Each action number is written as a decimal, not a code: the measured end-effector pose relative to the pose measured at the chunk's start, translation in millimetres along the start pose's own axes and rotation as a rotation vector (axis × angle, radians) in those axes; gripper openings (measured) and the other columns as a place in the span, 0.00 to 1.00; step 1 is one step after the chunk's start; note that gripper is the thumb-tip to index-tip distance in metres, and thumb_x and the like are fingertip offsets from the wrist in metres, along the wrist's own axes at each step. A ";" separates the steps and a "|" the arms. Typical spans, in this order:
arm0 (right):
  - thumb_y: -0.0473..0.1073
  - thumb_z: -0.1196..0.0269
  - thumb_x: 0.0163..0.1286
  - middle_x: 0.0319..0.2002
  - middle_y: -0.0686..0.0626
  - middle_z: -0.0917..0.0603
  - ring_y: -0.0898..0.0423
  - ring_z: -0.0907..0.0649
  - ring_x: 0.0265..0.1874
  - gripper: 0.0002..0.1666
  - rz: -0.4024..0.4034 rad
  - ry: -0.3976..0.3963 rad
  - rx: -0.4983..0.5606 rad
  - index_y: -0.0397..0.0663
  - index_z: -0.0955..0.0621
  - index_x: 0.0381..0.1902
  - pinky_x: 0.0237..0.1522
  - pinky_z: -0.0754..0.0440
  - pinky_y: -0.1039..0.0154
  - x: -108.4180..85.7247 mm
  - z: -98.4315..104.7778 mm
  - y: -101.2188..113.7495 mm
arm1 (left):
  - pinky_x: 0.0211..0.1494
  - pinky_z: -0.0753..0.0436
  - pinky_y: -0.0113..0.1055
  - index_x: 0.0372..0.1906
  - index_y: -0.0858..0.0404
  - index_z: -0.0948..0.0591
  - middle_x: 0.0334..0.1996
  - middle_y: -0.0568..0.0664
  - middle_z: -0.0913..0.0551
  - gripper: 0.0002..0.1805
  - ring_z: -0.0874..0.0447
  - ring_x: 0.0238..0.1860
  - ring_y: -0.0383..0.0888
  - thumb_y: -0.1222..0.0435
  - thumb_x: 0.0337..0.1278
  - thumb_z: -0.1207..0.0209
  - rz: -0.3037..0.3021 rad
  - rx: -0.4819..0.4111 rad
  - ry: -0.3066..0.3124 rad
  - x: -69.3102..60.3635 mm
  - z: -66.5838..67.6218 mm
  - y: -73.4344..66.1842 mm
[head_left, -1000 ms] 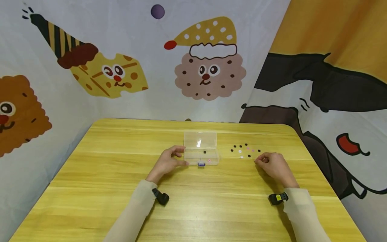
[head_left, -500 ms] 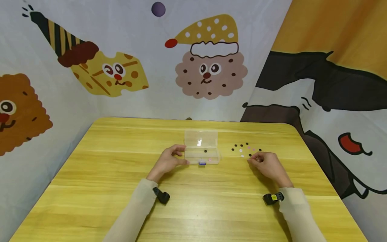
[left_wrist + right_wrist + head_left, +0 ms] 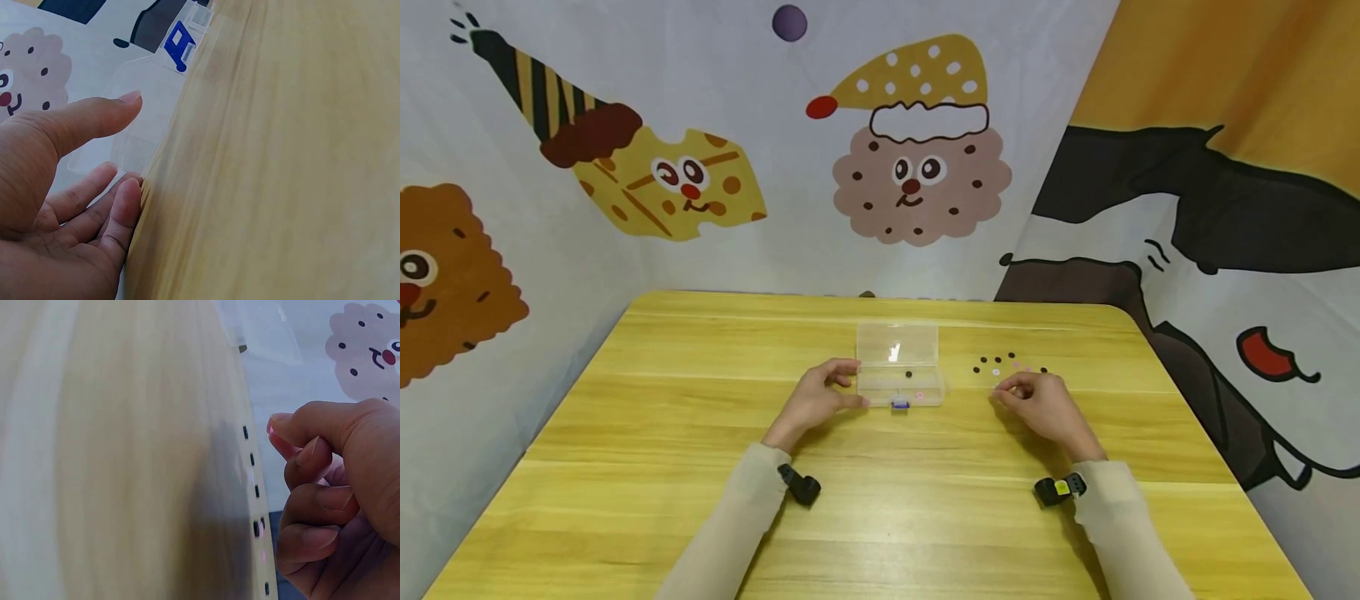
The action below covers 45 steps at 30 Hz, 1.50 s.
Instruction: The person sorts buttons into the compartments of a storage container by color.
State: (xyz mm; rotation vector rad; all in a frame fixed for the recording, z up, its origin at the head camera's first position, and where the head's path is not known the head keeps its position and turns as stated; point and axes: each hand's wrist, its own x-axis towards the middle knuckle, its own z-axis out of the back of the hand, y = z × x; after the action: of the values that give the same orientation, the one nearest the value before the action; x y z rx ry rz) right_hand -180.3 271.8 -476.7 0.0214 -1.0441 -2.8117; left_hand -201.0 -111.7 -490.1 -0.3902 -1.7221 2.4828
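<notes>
An open clear plastic box (image 3: 880, 380) sits on the tabletop (image 3: 880, 500), its long axis running from nine to three o'clock, its raised lid (image 3: 910, 342) toward twelve and its blue latch (image 3: 900, 405) facing six. At the box's nine o'clock end, a person's left hand (image 3: 817, 397) grips it, thumb and fingers spread wide. Off toward three, just beside scattered black, white and pink discs (image 3: 997, 360), the right hand (image 3: 1039, 405) narrows to a pinch, thumb and forefinger holding a small pink piece (image 3: 270, 429).
</notes>
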 end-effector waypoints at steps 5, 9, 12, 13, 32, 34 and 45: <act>0.48 0.30 0.70 0.21 0.53 0.21 0.60 0.29 0.17 0.07 0.024 -0.015 0.012 0.52 0.12 0.39 0.49 0.19 0.62 3.4 -4.8 13.5 | 0.63 0.24 0.49 0.67 0.52 0.22 0.63 0.48 0.20 0.36 0.23 0.59 0.50 0.60 0.49 0.22 0.002 -0.001 -0.002 -0.4 -0.1 -0.3; 0.47 0.31 0.71 0.20 0.52 0.21 0.59 0.28 0.17 0.06 0.024 -0.006 0.045 0.51 0.12 0.38 0.71 0.30 0.49 5.7 -8.6 22.5 | 0.63 0.25 0.49 0.67 0.52 0.22 0.63 0.48 0.20 0.36 0.24 0.60 0.51 0.61 0.50 0.22 0.002 -0.003 0.002 -0.2 0.2 -0.2; 0.47 0.31 0.71 0.21 0.52 0.20 0.59 0.28 0.17 0.06 0.029 -0.003 0.058 0.52 0.12 0.38 0.64 0.24 0.49 6.8 -12.0 28.4 | 0.63 0.25 0.49 0.67 0.52 0.22 0.63 0.48 0.20 0.37 0.24 0.60 0.51 0.61 0.50 0.22 0.001 -0.004 0.004 -0.3 0.3 -0.1; 0.47 0.31 0.71 0.21 0.53 0.20 0.59 0.28 0.17 0.06 0.035 -0.002 0.057 0.52 0.12 0.38 0.64 0.24 0.52 7.4 -13.5 30.3 | 0.63 0.25 0.49 0.67 0.53 0.22 0.63 0.48 0.20 0.37 0.24 0.60 0.51 0.61 0.50 0.22 0.001 -0.005 0.005 0.0 0.4 0.2; 0.49 0.32 0.72 0.20 0.53 0.22 0.59 0.31 0.16 0.06 0.075 0.046 0.078 0.55 0.12 0.39 0.22 0.32 0.66 22.3 -30.2 62.3 | 0.62 0.25 0.49 0.68 0.53 0.22 0.63 0.49 0.20 0.37 0.25 0.60 0.51 0.62 0.51 0.23 0.005 -0.023 0.009 -1.5 0.9 -2.4; 0.48 0.32 0.72 0.20 0.53 0.22 0.59 0.31 0.16 0.06 0.082 0.043 0.083 0.55 0.12 0.39 0.21 0.33 0.66 24.1 -31.2 66.0 | 0.62 0.25 0.49 0.68 0.54 0.22 0.63 0.49 0.20 0.37 0.24 0.60 0.51 0.62 0.50 0.23 0.005 -0.023 0.006 -1.4 0.9 -2.5; 0.46 0.32 0.72 0.20 0.52 0.23 0.59 0.33 0.15 0.05 0.101 0.072 0.068 0.53 0.12 0.38 0.18 0.35 0.67 29.7 -34.9 79.7 | 0.61 0.25 0.48 0.67 0.54 0.22 0.62 0.49 0.20 0.36 0.24 0.59 0.50 0.62 0.49 0.22 0.001 -0.029 0.002 -0.8 0.5 -1.0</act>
State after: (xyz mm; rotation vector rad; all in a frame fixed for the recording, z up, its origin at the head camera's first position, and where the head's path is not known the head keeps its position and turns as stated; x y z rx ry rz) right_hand -197.3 185.4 -450.3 0.0747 -1.0923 -2.6634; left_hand -200.5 -112.0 -488.9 -0.3960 -1.7596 2.4602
